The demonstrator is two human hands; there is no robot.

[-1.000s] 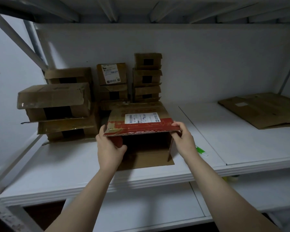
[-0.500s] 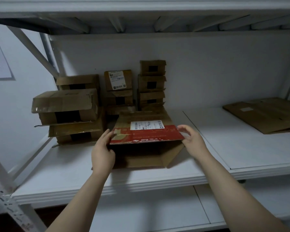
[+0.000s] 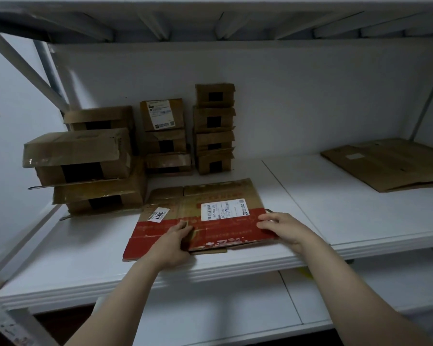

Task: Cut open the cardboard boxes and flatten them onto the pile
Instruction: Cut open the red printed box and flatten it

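1. One flattened box [image 3: 210, 196], brown with a red band along its near side, lies flat at the front of the white shelf [image 3: 85, 245], close to the near edge and roughly central.
2. Two white labels are on it: one shipping label [image 3: 224, 211] near the middle and one small sticker [image 3: 158, 214] reading "3011" towards its left.
3. Two hands are on the box, both bare. The left hand [image 3: 171, 242] lies palm down on the red band, fingers stretched forward and pressing on the cardboard, gripping nothing.
4. The right hand [image 3: 283, 227] rests palm down on the right end of the red band, fingers spread and only slightly bent, pressing rather than gripping.
5. One pile of flat cardboard [image 3: 390, 163] lies at the far right of the same shelf, well apart from the box under the hands.
6. Three stacks of closed boxes stand at the back left. The right stack [image 3: 214, 126] holds four small boxes. The middle stack [image 3: 165, 142] holds three, the top one bearing one white label. The left stack [image 3: 85, 166] holds larger boxes, at least three; the exact count cannot be told.
7. One lower shelf [image 3: 210, 308] shows beneath, between the forearms.
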